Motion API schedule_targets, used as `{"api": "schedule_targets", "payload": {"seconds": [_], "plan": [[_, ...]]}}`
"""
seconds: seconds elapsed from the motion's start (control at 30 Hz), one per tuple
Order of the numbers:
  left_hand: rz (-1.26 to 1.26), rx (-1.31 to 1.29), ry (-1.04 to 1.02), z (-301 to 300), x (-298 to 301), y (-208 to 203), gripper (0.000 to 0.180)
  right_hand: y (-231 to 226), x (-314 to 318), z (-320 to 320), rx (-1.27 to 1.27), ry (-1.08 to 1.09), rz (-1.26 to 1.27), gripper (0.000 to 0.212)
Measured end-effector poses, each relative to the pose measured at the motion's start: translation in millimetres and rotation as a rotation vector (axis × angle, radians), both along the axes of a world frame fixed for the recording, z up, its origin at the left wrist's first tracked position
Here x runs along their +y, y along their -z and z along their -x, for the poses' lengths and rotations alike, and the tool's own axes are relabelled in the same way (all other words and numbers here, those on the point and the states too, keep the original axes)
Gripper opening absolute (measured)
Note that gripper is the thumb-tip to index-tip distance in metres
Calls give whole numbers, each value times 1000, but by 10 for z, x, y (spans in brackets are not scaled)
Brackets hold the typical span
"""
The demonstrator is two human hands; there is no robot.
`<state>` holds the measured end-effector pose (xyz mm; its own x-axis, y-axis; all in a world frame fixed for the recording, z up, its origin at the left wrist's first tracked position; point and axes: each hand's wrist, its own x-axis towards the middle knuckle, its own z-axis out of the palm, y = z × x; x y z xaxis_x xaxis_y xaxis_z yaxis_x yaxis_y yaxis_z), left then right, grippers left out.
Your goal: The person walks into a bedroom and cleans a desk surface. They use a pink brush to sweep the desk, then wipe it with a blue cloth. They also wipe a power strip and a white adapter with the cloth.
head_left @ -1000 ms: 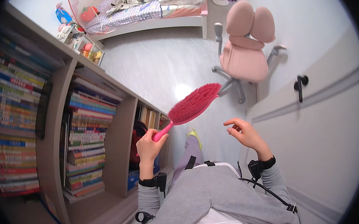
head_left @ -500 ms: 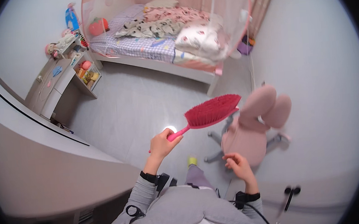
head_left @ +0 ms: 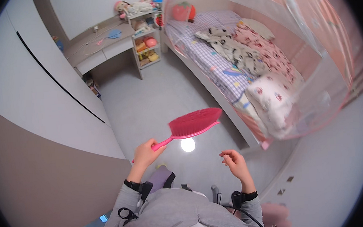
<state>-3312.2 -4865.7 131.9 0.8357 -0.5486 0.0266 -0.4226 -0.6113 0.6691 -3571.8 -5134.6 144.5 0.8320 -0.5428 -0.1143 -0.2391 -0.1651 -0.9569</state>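
Note:
My left hand [head_left: 146, 154] is wrapped round the thin handle of a pink bed brush [head_left: 195, 123]. Its dark pink bristles face up and away from me, and the brush head reaches to the right in mid-air above the floor. To the right of the brush and a little lower, my right hand [head_left: 235, 162] hangs in the air with loosely bent fingers that are slightly apart. Nothing is in it.
A bed [head_left: 225, 69] with checked sheet, rumpled blankets and a pink net canopy [head_left: 326, 51] stands ahead right. Far left are a desk [head_left: 99, 47] and a shelf [head_left: 146, 46] of toys. A tall cabinet [head_left: 55, 80] lines the left. The pink chair [head_left: 277, 217] is low right, partly hidden.
My view has turned left and moved nearer the bed. The pink chair has slipped to the lower edge. The bed brush stays in my left hand; my right hand remains free.

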Motion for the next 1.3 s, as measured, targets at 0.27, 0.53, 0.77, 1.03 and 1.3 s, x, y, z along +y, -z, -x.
{"api": "schedule_targets", "payload": {"seconds": [0.27, 0.53, 0.77, 1.03, 1.3], "plan": [[132, 6, -170, -1816, -382, -380, 38, -413, -738, -2248, 88, -329, 193, 22], [392, 148, -57, -3747, -1700, -920, 33, -807, -1631, -4128, -13, -264, 188, 26], [234, -129, 70, -5310, -2618, -1051, 33, -861, -3054, -5657, -307, -25, 173, 67], [-86, -276, 62, -6755, -3373, -1453, 36, -1397, -4054, -8132, -267, -400, 541, 89], [-34, -111, -25, -8124, -3472, -1473, 30, -1355, -4364, -10178, -201, -617, 571, 75]]}}
